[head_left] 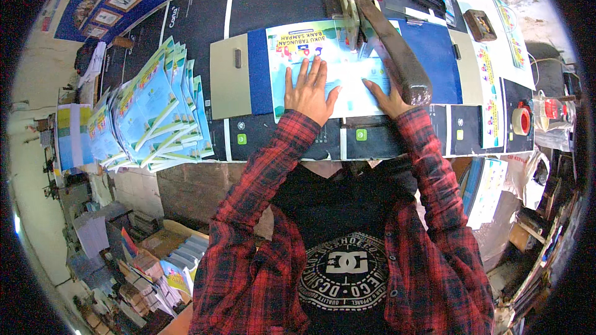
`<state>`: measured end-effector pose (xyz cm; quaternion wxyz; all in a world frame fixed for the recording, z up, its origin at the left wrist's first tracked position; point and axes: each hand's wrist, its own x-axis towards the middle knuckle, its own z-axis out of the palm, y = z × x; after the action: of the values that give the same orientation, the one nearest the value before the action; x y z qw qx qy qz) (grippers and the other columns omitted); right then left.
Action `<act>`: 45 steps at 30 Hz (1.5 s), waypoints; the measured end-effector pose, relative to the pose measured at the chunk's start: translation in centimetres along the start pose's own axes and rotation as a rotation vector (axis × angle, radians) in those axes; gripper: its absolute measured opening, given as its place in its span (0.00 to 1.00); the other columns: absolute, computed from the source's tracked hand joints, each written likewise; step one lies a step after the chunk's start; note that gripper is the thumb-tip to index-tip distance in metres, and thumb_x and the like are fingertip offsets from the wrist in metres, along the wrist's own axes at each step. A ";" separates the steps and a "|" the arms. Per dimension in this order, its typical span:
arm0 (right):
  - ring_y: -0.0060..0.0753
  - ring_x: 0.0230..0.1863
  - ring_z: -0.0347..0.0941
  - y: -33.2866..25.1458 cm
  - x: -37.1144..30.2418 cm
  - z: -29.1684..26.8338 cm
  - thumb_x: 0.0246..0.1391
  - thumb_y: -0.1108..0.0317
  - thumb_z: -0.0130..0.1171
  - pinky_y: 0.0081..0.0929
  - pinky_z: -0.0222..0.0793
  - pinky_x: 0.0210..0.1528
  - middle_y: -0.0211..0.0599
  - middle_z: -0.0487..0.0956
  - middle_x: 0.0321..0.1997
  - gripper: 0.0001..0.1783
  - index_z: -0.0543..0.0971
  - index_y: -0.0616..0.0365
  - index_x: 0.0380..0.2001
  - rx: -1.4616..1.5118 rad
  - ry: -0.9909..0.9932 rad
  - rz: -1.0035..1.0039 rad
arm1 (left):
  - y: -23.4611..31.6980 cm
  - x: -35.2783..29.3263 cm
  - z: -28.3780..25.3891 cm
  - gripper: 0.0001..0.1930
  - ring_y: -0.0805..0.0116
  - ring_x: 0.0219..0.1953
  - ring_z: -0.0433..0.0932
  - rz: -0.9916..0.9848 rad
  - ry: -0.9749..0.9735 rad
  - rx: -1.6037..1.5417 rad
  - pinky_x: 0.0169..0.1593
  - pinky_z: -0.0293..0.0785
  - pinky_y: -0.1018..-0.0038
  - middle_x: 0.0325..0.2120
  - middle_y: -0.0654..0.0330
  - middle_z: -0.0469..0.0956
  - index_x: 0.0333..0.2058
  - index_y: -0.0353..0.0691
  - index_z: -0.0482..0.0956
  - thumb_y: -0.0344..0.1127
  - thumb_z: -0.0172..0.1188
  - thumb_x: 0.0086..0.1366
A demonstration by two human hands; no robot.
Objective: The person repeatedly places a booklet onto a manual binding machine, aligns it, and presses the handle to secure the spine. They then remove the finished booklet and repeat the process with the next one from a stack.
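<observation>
My left hand lies flat on an open printed booklet cover, fingers spread. The colourful sheet rests on a blue mat on the worktable, and its middle is washed out by glare. My right hand touches the near right part of the sheet, thumb and fingers apart. Some of its fingers are hidden by the thick dark lever of a stapler-like press. That press's metal head stands over the sheet. Neither hand grips anything.
At the left edge of the table is a fanned pile of printed booklets. Grey boards flank the mat. On the right are a roll of tape, a small dark box and more printed sheets.
</observation>
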<state>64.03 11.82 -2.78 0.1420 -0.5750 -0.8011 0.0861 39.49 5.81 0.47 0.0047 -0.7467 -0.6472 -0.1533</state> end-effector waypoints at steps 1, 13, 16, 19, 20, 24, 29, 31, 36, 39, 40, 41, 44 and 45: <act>0.45 0.75 0.47 0.2 0.0 0.7 0.41 0.38 0.66 0.66 0.36 0.70 0.44 0.51 0.75 0.54 0.56 0.44 0.69 0.045 0.017 0.029 | 0.0 -0.1 0.1 0.33 0.52 0.68 0.58 -0.007 0.017 -0.019 0.68 0.45 0.43 0.65 0.54 0.64 0.62 0.38 0.67 0.54 0.52 0.65; 0.41 0.55 0.74 -11.4 6.9 -24.0 0.64 0.55 0.51 0.30 0.66 0.58 0.49 0.78 0.53 0.25 0.73 0.63 0.56 0.628 0.205 -0.426 | 0.2 -0.5 1.4 0.33 0.53 0.69 0.57 -0.028 0.123 -0.064 0.68 0.45 0.44 0.66 0.54 0.61 0.62 0.38 0.67 0.55 0.52 0.65; 0.44 0.58 0.72 -16.0 6.3 -25.7 0.62 0.49 0.53 0.33 0.65 0.60 0.54 0.75 0.55 0.34 0.67 0.65 0.61 0.387 -0.174 -0.207 | 0.0 -0.7 1.6 0.33 0.53 0.69 0.57 -0.037 0.091 -0.048 0.68 0.44 0.44 0.66 0.54 0.61 0.62 0.38 0.66 0.56 0.51 0.65; 0.52 0.66 0.63 -13.8 2.6 -17.1 0.52 0.44 0.60 0.41 0.59 0.65 0.54 0.67 0.64 0.42 0.64 0.59 0.64 0.149 0.014 -0.336 | 0.1 -0.9 1.2 0.33 0.54 0.69 0.57 -0.041 0.087 -0.038 0.68 0.43 0.44 0.65 0.54 0.63 0.62 0.38 0.67 0.56 0.50 0.66; 0.56 0.67 0.60 -12.8 0.5 -14.7 0.46 0.39 0.63 0.48 0.60 0.64 0.56 0.64 0.66 0.49 0.63 0.56 0.65 -0.003 0.125 -0.386 | 0.4 -0.6 1.4 0.33 0.54 0.69 0.57 -0.025 0.087 -0.055 0.68 0.43 0.44 0.65 0.54 0.64 0.62 0.38 0.67 0.56 0.51 0.66; 0.58 0.75 0.42 -12.2 -1.4 -9.4 0.44 0.40 0.64 0.64 0.52 0.65 0.49 0.47 0.76 0.55 0.54 0.48 0.70 -0.005 0.119 -0.260 | 0.6 -0.4 1.4 0.34 0.55 0.68 0.57 -0.029 0.100 -0.060 0.68 0.43 0.45 0.65 0.54 0.64 0.62 0.38 0.67 0.56 0.51 0.65; 0.58 0.71 0.54 -12.2 0.9 -14.1 0.47 0.47 0.62 0.50 0.55 0.68 0.57 0.61 0.68 0.44 0.64 0.57 0.64 0.196 0.070 -0.398 | 0.0 -0.4 1.5 0.34 0.56 0.70 0.55 -0.037 0.113 -0.080 0.69 0.41 0.47 0.65 0.55 0.62 0.62 0.37 0.67 0.57 0.50 0.66; 0.54 0.60 0.69 -11.8 4.1 -17.3 0.57 0.49 0.54 0.38 0.63 0.63 0.56 0.72 0.58 0.32 0.71 0.58 0.59 0.466 -0.080 -0.362 | 0.0 -0.4 1.7 0.34 0.56 0.70 0.54 -0.051 0.070 -0.049 0.69 0.41 0.46 0.67 0.56 0.61 0.62 0.37 0.66 0.56 0.49 0.66; 0.46 0.49 0.77 -2.3 10.2 -16.3 0.63 0.61 0.49 0.35 0.71 0.53 0.46 0.75 0.55 0.19 0.73 0.47 0.57 0.179 0.278 -0.553 | 0.2 0.0 1.3 0.33 0.54 0.69 0.56 -0.038 0.111 -0.098 0.69 0.43 0.46 0.66 0.57 0.61 0.62 0.39 0.66 0.54 0.53 0.65; 0.53 0.52 0.77 1.3 6.4 -10.3 0.49 0.38 0.62 0.40 0.70 0.55 0.54 0.80 0.48 0.41 0.70 0.57 0.58 0.286 -0.002 0.193 | -0.2 -0.8 1.3 0.33 0.55 0.70 0.55 -0.061 0.082 -0.092 0.69 0.42 0.46 0.67 0.57 0.60 0.63 0.39 0.65 0.53 0.53 0.64; 0.53 0.52 0.77 3.6 4.9 -8.4 0.49 0.43 0.62 0.39 0.70 0.55 0.54 0.80 0.48 0.39 0.69 0.56 0.58 0.267 0.027 0.203 | 0.1 -0.5 1.4 0.33 0.55 0.70 0.55 -0.044 0.086 -0.110 0.69 0.42 0.46 0.67 0.58 0.60 0.63 0.39 0.65 0.52 0.53 0.64; 0.52 0.52 0.77 6.0 3.9 -6.8 0.49 0.47 0.63 0.39 0.71 0.54 0.54 0.80 0.49 0.37 0.69 0.55 0.58 0.239 0.070 0.170 | 0.5 -0.1 1.5 0.33 0.56 0.70 0.54 -0.027 0.091 -0.126 0.69 0.42 0.46 0.67 0.58 0.59 0.63 0.39 0.65 0.52 0.53 0.64; 0.49 0.51 0.78 7.0 4.0 -1.8 0.48 0.59 0.67 0.36 0.71 0.53 0.52 0.80 0.49 0.35 0.67 0.53 0.59 0.421 0.121 0.047 | -0.7 -1.5 0.8 0.33 0.56 0.70 0.54 -0.079 0.083 -0.107 0.69 0.43 0.46 0.67 0.58 0.59 0.63 0.39 0.65 0.52 0.53 0.64; 0.45 0.49 0.78 10.4 4.1 0.2 0.47 0.60 0.67 0.35 0.72 0.52 0.50 0.80 0.48 0.34 0.68 0.53 0.58 0.538 0.098 0.103 | -0.4 -1.1 0.8 0.33 0.56 0.70 0.54 -0.068 0.086 -0.130 0.69 0.43 0.45 0.67 0.58 0.59 0.62 0.39 0.65 0.52 0.53 0.63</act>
<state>72.04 19.08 -5.55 0.3236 -0.5600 -0.7114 0.2751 39.17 4.97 -0.58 -0.0211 -0.7159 -0.6599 -0.2269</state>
